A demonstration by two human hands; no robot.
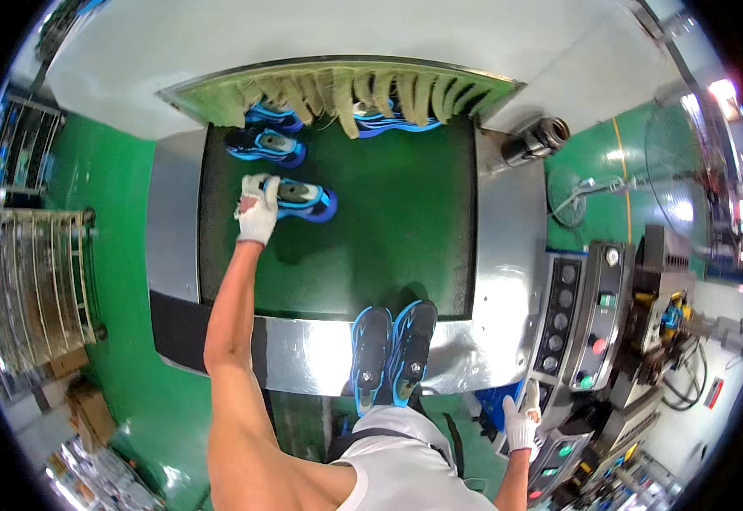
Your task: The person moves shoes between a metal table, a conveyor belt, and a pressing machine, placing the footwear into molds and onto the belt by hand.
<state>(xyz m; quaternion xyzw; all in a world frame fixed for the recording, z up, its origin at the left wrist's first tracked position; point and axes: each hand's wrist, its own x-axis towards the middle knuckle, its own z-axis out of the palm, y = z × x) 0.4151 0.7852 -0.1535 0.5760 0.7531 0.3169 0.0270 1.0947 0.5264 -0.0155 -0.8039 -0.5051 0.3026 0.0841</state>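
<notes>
My left hand (256, 211), in a white glove, is closed on the heel end of a blue and black sports shoe (305, 199) lying on the green belt (371, 255). Just beyond it lies another such shoe (267, 146), with one more (274, 117) partly under the hanging strips. A further blue shoe (397, 124) sits farther right, half covered by the strips. At the near metal edge, two dark shoes with blue rims (371, 353) stand side by side before my body. Low at the right, my gloved right hand (521, 426) is beside a control box, its fingers apart.
Pale fabric strips (346, 92) hang across the machine opening. A dark cylinder (538, 141) stands on the right metal ledge (512, 255). Control panels (593, 319) with buttons line the right side; a wire rack (39, 289) stands left. A fan (567, 198) is at far right.
</notes>
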